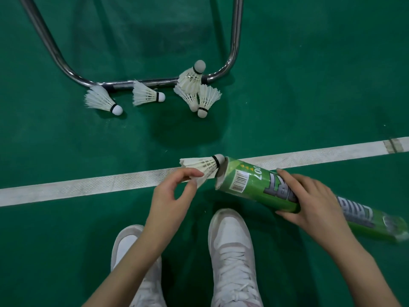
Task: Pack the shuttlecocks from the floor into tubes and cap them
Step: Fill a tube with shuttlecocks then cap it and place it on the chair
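Note:
My right hand grips a green cardboard tube around its middle, its open mouth pointing left. My left hand pinches the feather skirt of a white shuttlecock, whose cork tip touches the upper rim of the tube's mouth. Several more white shuttlecocks lie on the green floor ahead: one at the left, one beside it, and a cluster of three by the metal frame, one of them standing cork-up.
A chrome tubular frame rests on the floor behind the loose shuttlecocks. A white court line crosses the floor under my hands. My two white sneakers stand below the hands.

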The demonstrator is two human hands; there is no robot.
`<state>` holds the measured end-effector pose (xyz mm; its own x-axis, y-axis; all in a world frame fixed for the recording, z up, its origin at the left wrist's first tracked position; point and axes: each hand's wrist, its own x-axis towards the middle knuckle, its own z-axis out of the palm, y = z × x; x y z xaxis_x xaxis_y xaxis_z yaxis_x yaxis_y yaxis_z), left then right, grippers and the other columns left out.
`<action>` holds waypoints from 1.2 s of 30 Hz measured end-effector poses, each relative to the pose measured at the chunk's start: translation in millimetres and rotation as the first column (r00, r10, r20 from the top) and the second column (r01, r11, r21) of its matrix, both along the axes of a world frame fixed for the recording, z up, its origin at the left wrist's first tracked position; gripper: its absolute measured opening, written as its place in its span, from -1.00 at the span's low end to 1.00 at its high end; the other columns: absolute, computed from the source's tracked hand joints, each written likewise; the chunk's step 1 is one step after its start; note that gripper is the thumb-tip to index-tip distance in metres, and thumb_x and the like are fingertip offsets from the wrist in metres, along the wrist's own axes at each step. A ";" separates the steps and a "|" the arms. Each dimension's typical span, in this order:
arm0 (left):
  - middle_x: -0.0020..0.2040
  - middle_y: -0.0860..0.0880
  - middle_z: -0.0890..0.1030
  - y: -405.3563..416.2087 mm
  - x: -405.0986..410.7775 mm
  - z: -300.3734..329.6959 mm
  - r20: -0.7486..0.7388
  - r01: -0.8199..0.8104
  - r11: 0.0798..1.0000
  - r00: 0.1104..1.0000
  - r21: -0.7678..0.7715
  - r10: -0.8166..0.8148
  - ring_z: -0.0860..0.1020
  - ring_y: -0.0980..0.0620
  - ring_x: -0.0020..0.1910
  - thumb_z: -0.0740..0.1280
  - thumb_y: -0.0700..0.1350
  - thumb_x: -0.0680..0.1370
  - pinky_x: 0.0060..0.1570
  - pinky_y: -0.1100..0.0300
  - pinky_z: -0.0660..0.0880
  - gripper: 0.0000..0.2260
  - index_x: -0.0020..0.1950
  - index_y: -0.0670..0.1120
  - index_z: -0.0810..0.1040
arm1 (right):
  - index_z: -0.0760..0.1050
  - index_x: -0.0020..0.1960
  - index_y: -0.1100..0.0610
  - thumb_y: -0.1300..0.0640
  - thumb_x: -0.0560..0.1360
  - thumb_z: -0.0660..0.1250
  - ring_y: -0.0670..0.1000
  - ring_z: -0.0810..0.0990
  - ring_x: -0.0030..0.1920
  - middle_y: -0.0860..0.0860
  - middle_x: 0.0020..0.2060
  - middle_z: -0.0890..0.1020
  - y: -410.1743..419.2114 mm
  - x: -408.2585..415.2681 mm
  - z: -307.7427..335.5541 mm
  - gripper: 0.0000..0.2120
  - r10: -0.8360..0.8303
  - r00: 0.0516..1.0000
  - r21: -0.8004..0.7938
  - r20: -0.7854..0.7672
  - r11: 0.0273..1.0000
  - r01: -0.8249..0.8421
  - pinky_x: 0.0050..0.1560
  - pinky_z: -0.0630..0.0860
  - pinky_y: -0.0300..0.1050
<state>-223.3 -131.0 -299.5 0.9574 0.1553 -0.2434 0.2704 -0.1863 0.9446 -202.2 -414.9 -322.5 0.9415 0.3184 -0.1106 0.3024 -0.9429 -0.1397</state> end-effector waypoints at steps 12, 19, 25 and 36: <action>-0.12 0.23 0.63 11.9 0.9 9.8 0.012 -0.001 1.000 1.000 -0.009 0.001 0.55 0.24 -0.05 0.24 -0.07 0.46 -0.01 0.45 0.39 -0.86 -0.10 0.08 0.58 | 0.23 0.43 -0.04 -0.04 0.12 0.61 0.15 0.51 0.02 0.06 0.05 0.55 38.1 22.8 7.1 -0.03 0.121 0.993 0.034 0.020 0.992 -0.121 0.04 0.46 0.07; -0.20 0.13 0.55 12.0 -1.5 12.7 0.007 -0.032 0.983 0.999 -0.183 0.034 0.49 0.20 -0.18 0.28 -0.07 0.45 -0.12 0.37 0.41 -0.93 -0.12 -0.03 0.51 | 0.18 0.44 -0.07 -0.04 0.13 0.59 0.12 0.49 0.05 0.03 0.09 0.53 50.2 21.3 6.2 -0.02 0.141 0.990 0.088 -0.002 0.986 -0.140 0.08 0.43 0.03; -0.32 -0.13 0.54 10.5 -4.4 19.7 -0.012 -0.116 0.960 0.993 -0.254 0.116 0.41 0.12 -0.36 0.28 -0.23 0.55 -0.34 0.38 0.34 -0.82 -0.06 0.05 0.36 | 0.18 0.44 -0.08 -0.06 0.15 0.58 0.11 0.50 0.05 0.02 0.09 0.53 54.7 21.2 5.2 -0.03 0.158 0.987 0.090 -0.008 0.984 -0.156 0.09 0.43 0.02; -0.20 -0.04 0.69 10.5 -3.2 23.5 0.003 0.014 0.931 1.000 -0.366 -0.014 0.54 0.05 -0.24 0.34 -0.09 0.42 -0.14 0.29 0.45 -0.71 0.02 0.16 0.30 | 0.15 0.45 -0.09 -0.06 0.15 0.58 0.11 0.50 0.07 0.02 0.11 0.52 59.6 20.3 6.5 -0.02 0.170 0.985 0.125 -0.025 0.978 -0.165 0.11 0.43 0.03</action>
<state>-226.5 -120.4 -276.0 0.9590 0.0420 -0.2804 0.2698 0.1682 0.9481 -181.9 -355.3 -316.0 0.8698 0.4845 -0.0934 0.4475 -0.8543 -0.2644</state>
